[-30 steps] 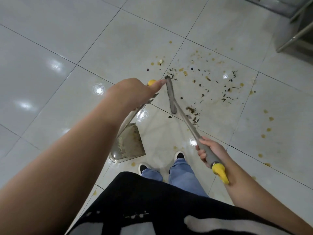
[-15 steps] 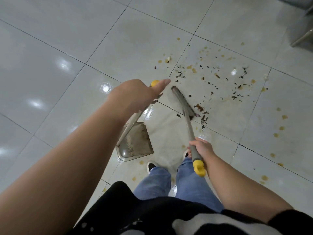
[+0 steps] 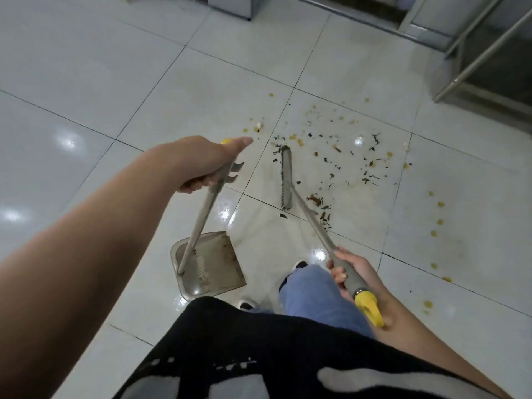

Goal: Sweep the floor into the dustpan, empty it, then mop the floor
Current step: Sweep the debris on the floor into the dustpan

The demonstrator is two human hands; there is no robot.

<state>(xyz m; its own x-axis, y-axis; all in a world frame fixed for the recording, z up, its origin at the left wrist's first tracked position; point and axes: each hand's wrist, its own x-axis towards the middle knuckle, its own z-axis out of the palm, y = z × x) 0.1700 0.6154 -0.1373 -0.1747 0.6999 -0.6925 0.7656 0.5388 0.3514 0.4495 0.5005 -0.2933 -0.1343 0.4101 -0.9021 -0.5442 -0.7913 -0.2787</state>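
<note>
Dustpan [image 3: 211,262] on the floor [image 3: 86,67] at left, just before the feet; broom head [image 3: 286,177] farther ahead and right of it — debris [image 3: 345,165] scattered right of the broom head (some beside its handle). Metal frame legs [image 3: 472,53] far right, behind all.

The left hand [image 3: 201,162] is held out in front at the end of a bare forearm that runs in from the lower left. Its fingers [image 3: 191,185] curl round the top of the dustpan handle [image 3: 201,217], with the thumb lying straight along the upper end. The right hand [image 3: 349,270] sits lower and closer to the body, its forearm coming in from the lower right. It grips the grey grip of the broom handle [image 3: 313,223], fingers wrapped round it.
</note>
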